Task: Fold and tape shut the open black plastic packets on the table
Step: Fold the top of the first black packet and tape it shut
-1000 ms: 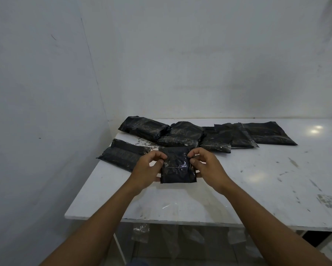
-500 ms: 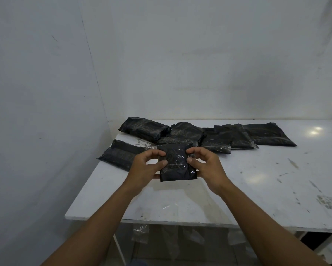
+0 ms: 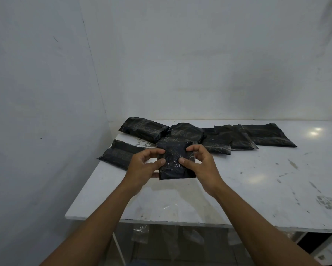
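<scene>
While held: the small folded black plastic packet (image 3: 177,162) sits between both hands, above the near-left part of the white scuffed bench (image 3: 257,179); whether its lower edge touches the bench cannot be told.
Containers: every packet is an opaque black plastic pouch, bulging as if filled; what is inside cannot be seen.
Held packet look: glossy, crinkled black film with a shiny clear strip of tape (image 3: 173,162) across its middle; its top edge is flat and straight, its bottom corners are rounded.
Held packet axis: roughly square, a little taller than wide, the long axis running away from the person, the face tilted up toward the camera.
Left hand (image 3: 142,167): its fingers (image 3: 155,151) curl over the packet's upper left edge, the thumb pressing the left end of the tape, pinching the packet.
Right hand (image 3: 201,166): its fingers (image 3: 194,148) hook over the upper right corner, the thumb pressing the tape, pinching the packet.
Other packets: a row of black plastic packets (image 3: 215,139) lies overlapping along the far side of the bench, 1 more black plastic packet (image 3: 121,153) at the left edge, just beside the left hand.
Surroundings: pale plain walls (image 3: 199,64) meet behind the bench.
</scene>
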